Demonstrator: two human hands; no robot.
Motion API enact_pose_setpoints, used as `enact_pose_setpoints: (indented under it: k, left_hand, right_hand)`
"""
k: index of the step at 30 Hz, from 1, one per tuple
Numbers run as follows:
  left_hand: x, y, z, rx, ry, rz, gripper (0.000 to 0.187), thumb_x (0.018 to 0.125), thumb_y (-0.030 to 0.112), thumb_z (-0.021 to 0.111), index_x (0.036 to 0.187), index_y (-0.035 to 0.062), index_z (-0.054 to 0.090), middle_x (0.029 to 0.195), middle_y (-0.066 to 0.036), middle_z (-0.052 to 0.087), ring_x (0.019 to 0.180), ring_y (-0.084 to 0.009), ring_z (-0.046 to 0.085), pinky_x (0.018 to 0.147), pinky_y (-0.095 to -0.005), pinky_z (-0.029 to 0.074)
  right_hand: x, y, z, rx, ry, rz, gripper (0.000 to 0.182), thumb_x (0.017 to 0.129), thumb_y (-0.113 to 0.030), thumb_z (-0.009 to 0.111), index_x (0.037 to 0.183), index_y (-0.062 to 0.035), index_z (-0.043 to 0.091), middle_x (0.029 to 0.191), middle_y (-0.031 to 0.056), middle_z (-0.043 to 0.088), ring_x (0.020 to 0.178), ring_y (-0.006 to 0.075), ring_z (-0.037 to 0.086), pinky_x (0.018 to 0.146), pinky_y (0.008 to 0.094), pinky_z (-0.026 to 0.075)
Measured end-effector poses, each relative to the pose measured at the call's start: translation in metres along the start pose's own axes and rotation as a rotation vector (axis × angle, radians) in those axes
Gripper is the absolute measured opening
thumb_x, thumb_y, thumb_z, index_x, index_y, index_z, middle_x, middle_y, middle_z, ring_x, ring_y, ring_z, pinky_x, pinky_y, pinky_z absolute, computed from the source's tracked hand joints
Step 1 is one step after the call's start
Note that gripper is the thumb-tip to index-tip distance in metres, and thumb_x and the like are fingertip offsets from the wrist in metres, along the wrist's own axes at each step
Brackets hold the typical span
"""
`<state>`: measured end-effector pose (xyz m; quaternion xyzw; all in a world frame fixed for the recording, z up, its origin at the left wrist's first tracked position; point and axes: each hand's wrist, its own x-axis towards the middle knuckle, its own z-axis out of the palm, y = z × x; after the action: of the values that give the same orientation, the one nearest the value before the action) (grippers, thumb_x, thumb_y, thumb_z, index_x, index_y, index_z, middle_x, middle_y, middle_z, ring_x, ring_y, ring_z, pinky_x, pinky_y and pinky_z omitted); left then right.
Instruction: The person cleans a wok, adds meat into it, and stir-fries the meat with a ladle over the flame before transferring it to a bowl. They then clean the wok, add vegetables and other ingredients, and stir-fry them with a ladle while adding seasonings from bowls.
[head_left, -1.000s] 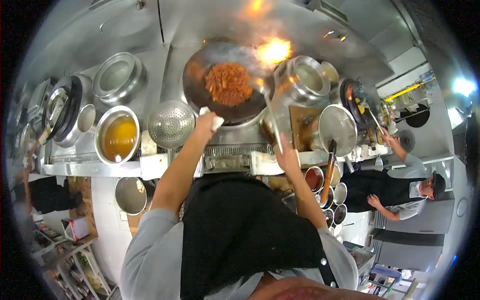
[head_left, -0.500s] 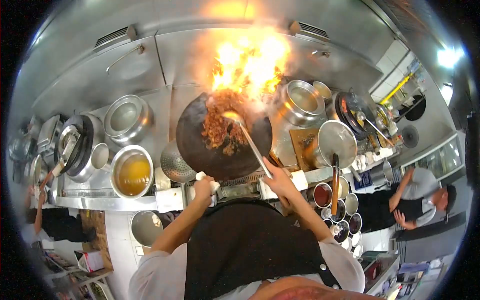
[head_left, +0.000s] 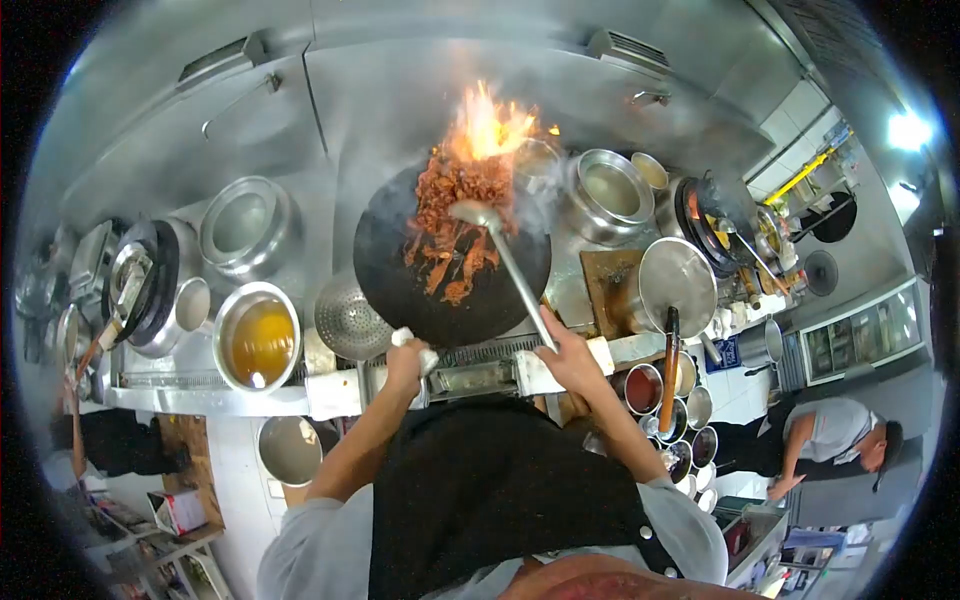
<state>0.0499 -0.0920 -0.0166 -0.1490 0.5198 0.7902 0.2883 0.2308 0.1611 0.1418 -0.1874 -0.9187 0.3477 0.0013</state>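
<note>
In front of me a large black wok [head_left: 385, 275] holds reddish-brown pieces of food [head_left: 462, 185] heaped toward its far side. Flames [head_left: 490, 125] rise from the far edge. My left hand [head_left: 403, 370] is closed around a folded white cloth [head_left: 428, 359] at the wok's near left edge; whether it also grips the wok is hidden. With my right hand [head_left: 570, 358] I grip the handle of a metal ladle [head_left: 515, 272], whose bowl lies against the food. A perforated strainer [head_left: 350, 315] rests just left of the wok.
A bowl of yellow liquid [head_left: 257, 340] and a metal pot [head_left: 245, 225] stand left. To the right are more pots [head_left: 610, 195], a pan with a wooden handle [head_left: 678, 290] and several sauce containers [head_left: 643, 388]. Co-workers stand at the far left and right [head_left: 835, 435].
The flames have shrunk a lot. The food has spread inside the wok, and the ladle's bowl has shifted slightly up. At the right, the co-worker has lowered a hand.
</note>
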Motion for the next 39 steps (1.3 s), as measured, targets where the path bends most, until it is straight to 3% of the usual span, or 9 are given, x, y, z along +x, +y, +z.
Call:
enact_pose_setpoints:
  k: [3, 12, 18, 23, 24, 27, 32, 37, 39]
  left_hand:
    - [0.025, 0.026, 0.035, -0.026, -0.048, 0.105, 0.014, 0.089, 0.010, 0.063, 0.101, 0.0049, 0.066, 0.085, -0.007, 0.067, 0.071, -0.0190, 0.065, 0.059, -0.0358, 0.051]
    - [0.005, 0.040, 0.044, -0.058, 0.050, -0.153, 0.048, 0.102, 0.054, 0.055, 0.109, 0.0066, 0.061, 0.089, -0.006, 0.067, 0.069, -0.0171, 0.063, 0.052, -0.0316, 0.047]
    - [-0.113, 0.016, -0.047, 0.257, 0.014, -0.214, 0.035, 0.079, 0.001, 0.069, 0.113, -0.0032, 0.061, 0.087, -0.012, 0.067, 0.066, -0.0210, 0.066, 0.057, -0.0337, 0.054]
    - [-0.148, 0.002, -0.075, 0.213, 0.150, -0.100, 0.025, 0.080, 0.003, 0.067, 0.104, -0.0015, 0.064, 0.084, -0.010, 0.067, 0.066, -0.0198, 0.065, 0.058, -0.0322, 0.053]
    - [-0.148, 0.001, -0.080, 0.121, 0.186, -0.050, 0.025, 0.080, 0.005, 0.068, 0.105, -0.0007, 0.065, 0.085, -0.009, 0.067, 0.066, -0.0193, 0.065, 0.059, -0.0317, 0.053]
    - [-0.149, 0.014, -0.078, 0.020, 0.235, 0.013, 0.026, 0.082, 0.007, 0.068, 0.107, -0.0002, 0.065, 0.086, -0.008, 0.067, 0.067, -0.0181, 0.064, 0.061, -0.0312, 0.053]
    - [-0.134, 0.006, -0.100, 0.222, 0.259, 0.111, 0.030, 0.084, 0.008, 0.068, 0.113, -0.0007, 0.065, 0.089, -0.007, 0.068, 0.073, -0.0173, 0.065, 0.065, -0.0315, 0.052]
    - [-0.124, 0.019, -0.080, 0.116, 0.171, 0.021, 0.028, 0.087, 0.010, 0.068, 0.112, 0.0000, 0.066, 0.090, -0.008, 0.069, 0.073, -0.0170, 0.066, 0.063, -0.0315, 0.052]
    - [-0.121, 0.023, -0.070, 0.092, 0.118, -0.010, 0.026, 0.088, 0.011, 0.067, 0.111, 0.0000, 0.066, 0.090, -0.008, 0.069, 0.073, -0.0169, 0.066, 0.063, -0.0316, 0.052]
  right_hand:
    - [-0.016, -0.008, -0.013, 0.209, 0.111, -0.156, 0.078, 0.092, -0.003, 0.067, 0.159, -0.0051, 0.028, 0.147, 0.0254, 0.054, 0.132, 0.0219, 0.053, 0.106, 0.0302, 0.041]
    - [0.079, 0.005, 0.023, 0.088, -0.005, 0.015, 0.073, 0.091, -0.014, 0.064, 0.157, -0.0129, 0.034, 0.127, 0.0320, 0.062, 0.115, 0.0431, 0.064, 0.097, 0.0406, 0.049]
    - [0.095, 0.037, 0.052, 0.154, -0.039, -0.136, 0.074, 0.090, -0.013, 0.064, 0.157, -0.0094, 0.033, 0.129, 0.0307, 0.061, 0.122, 0.0413, 0.061, 0.101, 0.0406, 0.048]
    - [0.077, 0.019, 0.035, 0.210, -0.049, -0.222, 0.074, 0.090, -0.013, 0.064, 0.157, -0.0043, 0.032, 0.146, 0.0291, 0.051, 0.135, 0.0370, 0.053, 0.109, 0.0375, 0.042]
    - [0.075, 0.029, 0.045, 0.245, -0.102, -0.146, 0.075, 0.091, -0.008, 0.062, 0.159, -0.0053, 0.030, 0.109, 0.0132, 0.066, 0.075, 0.0160, 0.058, 0.070, 0.0304, 0.052]
    - [0.094, 0.025, 0.061, 0.232, -0.294, 0.006, 0.074, 0.091, -0.012, 0.065, 0.157, -0.0044, 0.032, 0.148, 0.0266, 0.050, 0.137, 0.0320, 0.052, 0.109, 0.0336, 0.041]
    - [0.089, 0.020, 0.054, 0.253, -0.137, -0.024, 0.076, 0.092, -0.015, 0.065, 0.158, -0.0066, 0.030, 0.113, 0.0247, 0.069, 0.089, 0.0264, 0.065, 0.087, 0.0359, 0.051]
    - [0.109, -0.001, 0.035, 0.193, -0.332, 0.204, 0.074, 0.092, -0.013, 0.064, 0.158, -0.0092, 0.032, 0.138, 0.0283, 0.059, 0.121, 0.0299, 0.063, 0.103, 0.0344, 0.045]
    - [0.094, 0.017, 0.047, 0.154, -0.104, -0.092, 0.075, 0.091, -0.013, 0.064, 0.158, -0.0098, 0.032, 0.141, 0.0283, 0.057, 0.121, 0.0322, 0.064, 0.101, 0.0358, 0.047]
